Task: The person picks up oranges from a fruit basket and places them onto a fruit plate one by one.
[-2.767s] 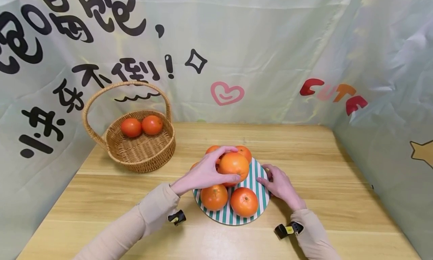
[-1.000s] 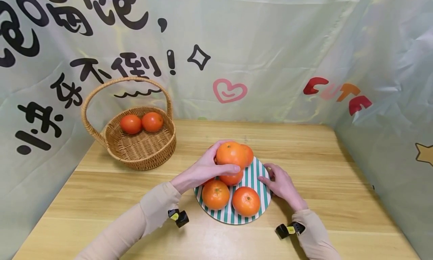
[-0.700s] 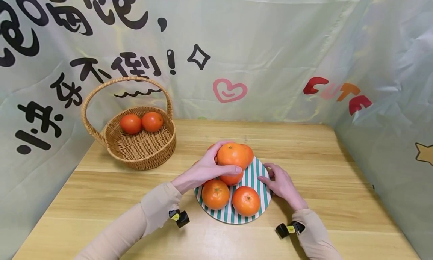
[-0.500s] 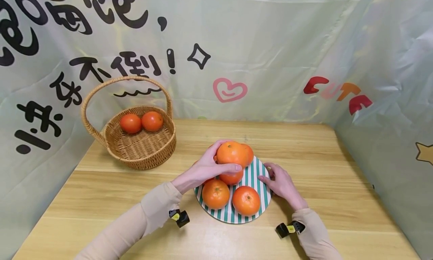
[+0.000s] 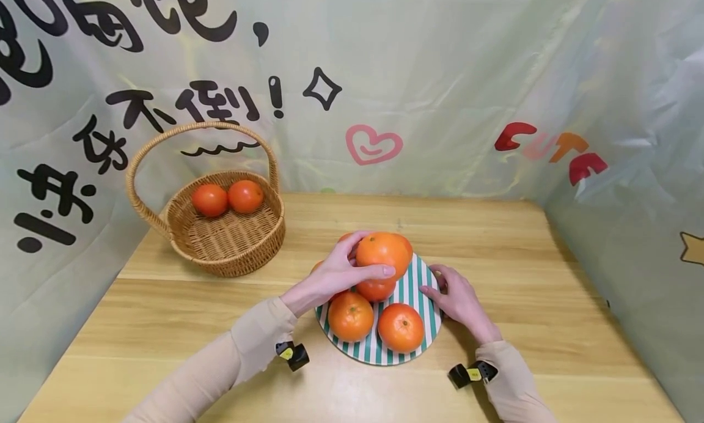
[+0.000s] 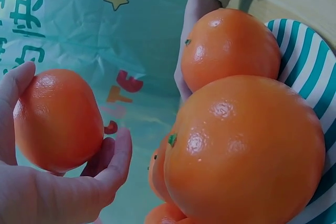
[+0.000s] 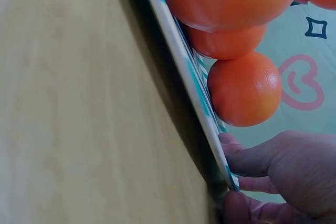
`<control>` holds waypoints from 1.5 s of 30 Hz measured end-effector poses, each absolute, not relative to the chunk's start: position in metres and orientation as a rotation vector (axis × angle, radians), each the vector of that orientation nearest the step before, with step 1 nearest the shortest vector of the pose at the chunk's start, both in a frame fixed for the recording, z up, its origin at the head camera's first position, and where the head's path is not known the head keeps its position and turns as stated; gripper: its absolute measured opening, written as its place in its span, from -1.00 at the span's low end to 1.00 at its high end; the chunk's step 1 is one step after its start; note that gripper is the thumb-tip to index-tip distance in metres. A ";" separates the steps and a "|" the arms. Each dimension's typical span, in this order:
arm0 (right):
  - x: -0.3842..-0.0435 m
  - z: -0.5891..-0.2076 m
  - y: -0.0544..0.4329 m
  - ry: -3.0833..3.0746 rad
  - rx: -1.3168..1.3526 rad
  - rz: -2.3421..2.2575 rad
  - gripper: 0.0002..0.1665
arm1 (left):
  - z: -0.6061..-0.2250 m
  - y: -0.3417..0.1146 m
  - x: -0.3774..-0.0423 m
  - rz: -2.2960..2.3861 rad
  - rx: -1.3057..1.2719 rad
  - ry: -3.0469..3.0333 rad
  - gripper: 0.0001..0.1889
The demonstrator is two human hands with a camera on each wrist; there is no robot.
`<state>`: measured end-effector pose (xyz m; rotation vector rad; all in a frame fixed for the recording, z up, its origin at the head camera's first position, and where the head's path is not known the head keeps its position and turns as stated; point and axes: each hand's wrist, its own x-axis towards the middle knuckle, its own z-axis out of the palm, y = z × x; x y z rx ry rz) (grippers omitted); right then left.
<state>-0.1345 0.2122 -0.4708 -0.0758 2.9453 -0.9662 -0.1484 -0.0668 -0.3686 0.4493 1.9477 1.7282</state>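
Observation:
In the head view my left hand (image 5: 331, 275) grips an orange (image 5: 377, 250) over a round plate (image 5: 408, 294) with green and white stripes. The left wrist view shows thumb and fingers curled about this orange (image 6: 59, 121), with air around it. Beneath it lies another orange (image 5: 376, 290). Two more, a near-left orange (image 5: 350, 316) and a near-right orange (image 5: 401, 328), rest at the plate's front. Others further back are partly hidden by my hand. My right hand (image 5: 461, 297) pinches the plate's right edge; in the right wrist view its thumb (image 7: 249, 161) lies over the rim.
A handled wicker basket (image 5: 242, 261) stands at the back left of the wooden table (image 5: 495, 239). Inside are two red-orange fruits (image 5: 209, 200). A printed cloth (image 5: 451, 93) walls the table at the back and sides.
Over the last seconds my left hand has shifted the held orange slightly towards the back of the plate, then a little rightward. The right hand keeps its place on the plate's edge.

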 end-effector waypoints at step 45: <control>-0.135 -0.472 0.213 2.962 -0.090 -0.983 -0.35 | -0.367 -0.060 -0.141 1.656 0.520 2.083 -0.21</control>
